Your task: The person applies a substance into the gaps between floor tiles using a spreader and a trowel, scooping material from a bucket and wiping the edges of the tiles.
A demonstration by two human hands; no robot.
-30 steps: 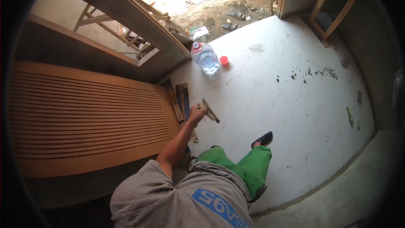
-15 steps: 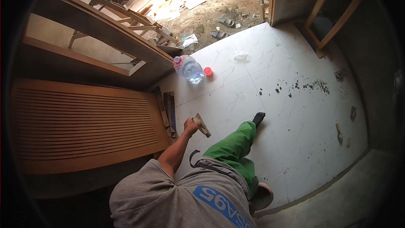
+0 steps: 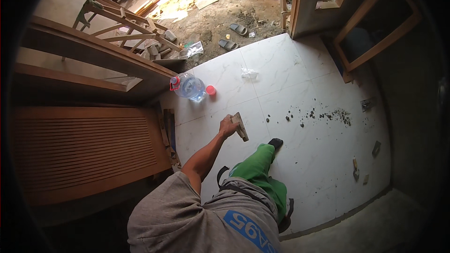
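My left hand [image 3: 228,126] is closed around the grip of a flat, tan-grey hand float [image 3: 240,128], held over the white tiles in front of my body. The float is tilted, its long face turned to the right. My right hand is out of view. Beyond the float, a large clear water bottle [image 3: 190,87] with a red handle stands on the tiles, a red cup [image 3: 210,90] beside it. My leg in green trousers [image 3: 255,161] stretches forward to a dark-socked foot [image 3: 275,144]. Dark mortar crumbs [image 3: 336,115] lie scattered to the right.
A slatted wooden door [image 3: 89,145] lies at the left. A small trowel [image 3: 356,170] and a dark flat piece [image 3: 376,148] rest at the right. Crumpled clear plastic [image 3: 249,73] lies farther off. Sandals [image 3: 228,44] sit past the tile edge, near a wooden sawhorse [image 3: 124,24].
My left hand has carried the float right and slightly forward, away from the slatted door. The whole view has shifted, so the bottle and crumbs appear farther left and lower.
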